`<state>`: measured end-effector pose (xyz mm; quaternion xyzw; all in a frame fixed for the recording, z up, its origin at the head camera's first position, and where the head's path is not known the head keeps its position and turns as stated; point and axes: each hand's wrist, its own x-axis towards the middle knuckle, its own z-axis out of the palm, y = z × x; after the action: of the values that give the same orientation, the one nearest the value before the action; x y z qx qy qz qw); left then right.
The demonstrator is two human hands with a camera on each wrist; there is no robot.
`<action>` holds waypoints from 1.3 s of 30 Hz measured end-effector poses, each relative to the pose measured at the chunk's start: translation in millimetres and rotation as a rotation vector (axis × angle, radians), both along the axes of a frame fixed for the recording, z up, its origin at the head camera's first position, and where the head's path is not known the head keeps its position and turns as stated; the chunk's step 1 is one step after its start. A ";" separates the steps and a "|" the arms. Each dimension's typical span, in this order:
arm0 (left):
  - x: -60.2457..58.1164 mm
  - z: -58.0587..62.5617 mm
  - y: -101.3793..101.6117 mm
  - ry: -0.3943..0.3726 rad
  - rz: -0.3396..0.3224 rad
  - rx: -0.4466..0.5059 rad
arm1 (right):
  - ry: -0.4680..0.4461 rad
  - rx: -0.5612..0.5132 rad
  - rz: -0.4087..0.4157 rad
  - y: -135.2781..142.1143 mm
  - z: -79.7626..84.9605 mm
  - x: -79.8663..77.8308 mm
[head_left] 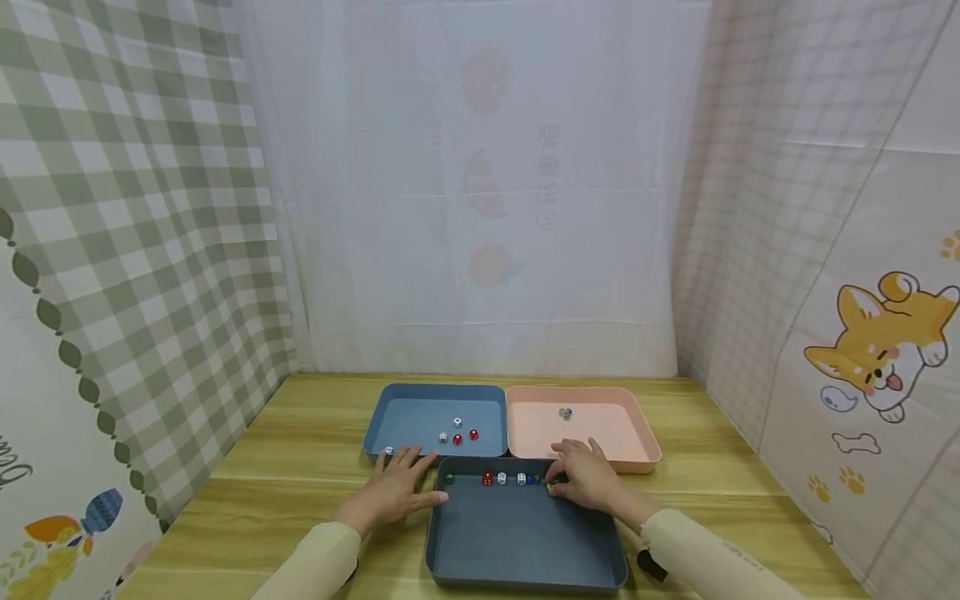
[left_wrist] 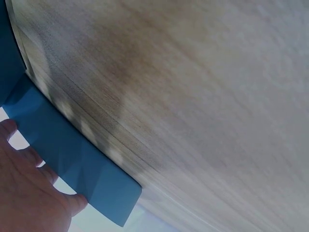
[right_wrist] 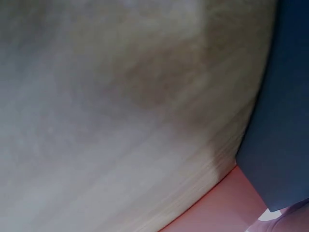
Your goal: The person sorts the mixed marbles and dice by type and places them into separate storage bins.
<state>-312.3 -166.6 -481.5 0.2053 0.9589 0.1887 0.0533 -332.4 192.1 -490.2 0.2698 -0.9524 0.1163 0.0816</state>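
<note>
My left hand [head_left: 393,489] has its fingers spread along the front rim of the blue tray [head_left: 480,404], thumb reaching over the left edge of the dark grey tray [head_left: 525,542]. In the left wrist view, its fingertips [left_wrist: 79,200] meet the blue tray's rim. Over the grey tray's back right corner, my right hand [head_left: 585,477] pinches a small yellow-green marble [head_left: 549,486] between thumb and fingers. Along that tray's back wall lie a red die [head_left: 487,478], white dice [head_left: 502,478], a blue marble [head_left: 531,480] and a green marble [head_left: 449,478].
Red dice [head_left: 457,439] and white dice [head_left: 457,422] lie inside the blue tray. Beside it, the pink tray [head_left: 630,417] holds a few clear marbles [head_left: 566,413]. All three trays stand close together on a wooden table [head_left: 300,450], with cloth curtains [head_left: 480,250] around it.
</note>
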 end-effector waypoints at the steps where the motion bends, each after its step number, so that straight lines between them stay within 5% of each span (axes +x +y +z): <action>1: -0.2 -0.6 0.0 0.001 0.000 -0.001 | 0.003 -0.004 0.000 -0.1 -1.0 -0.1; 19: -1.1 -1.8 0.5 0.007 0.000 -0.001 | -0.048 -0.236 -0.065 3.3 23.3 -6.2; 32: -3.7 -4.7 -1.1 0.005 -0.010 -0.001 | -0.062 -0.312 -0.304 35.3 29.7 -40.5; 39: -2.4 -2.1 0.5 -0.006 -0.004 0.003 | -0.046 -0.341 -0.362 53.1 30.3 -51.7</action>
<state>-314.8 -166.2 -483.7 0.2068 0.9580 0.1907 0.0563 -384.1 245.3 -459.9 0.0746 -0.9534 0.2650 0.1236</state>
